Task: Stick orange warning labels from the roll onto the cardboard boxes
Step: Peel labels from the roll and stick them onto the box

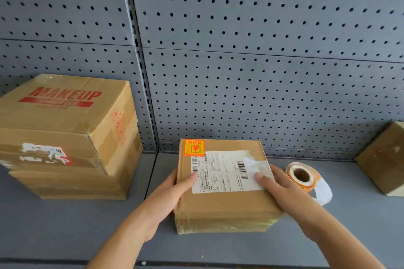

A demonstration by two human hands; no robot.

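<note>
A small box (223, 201) sits flat on the grey shelf (65, 225) in front of the person, near the pegboard (262, 72) at the back. Both hands are on it. The left hand (172, 192) grasps its left side, with the thumb (192, 176) hooked over the top edge and the rest of the hand along the side wall. The right hand (282, 190) lies over the right edge, its fingers (262, 178) laid fairly flat on the top and not clenched; its thumb is out of sight. An orange label (194, 147) is stuck on the far left corner of the lid, touching the top edge of a white shipping label (223, 172) that covers much of the top. The roll (302, 176) lies on the shelf just beside the box, on its right, behind the right hand, with a loose white strip (323, 192) trailing from it towards the front. Well to the left a MAKEUP box (65, 111) rests on a flatter lower box (72, 183), and a right box (384, 159) shows partly at the frame's edge.
</note>
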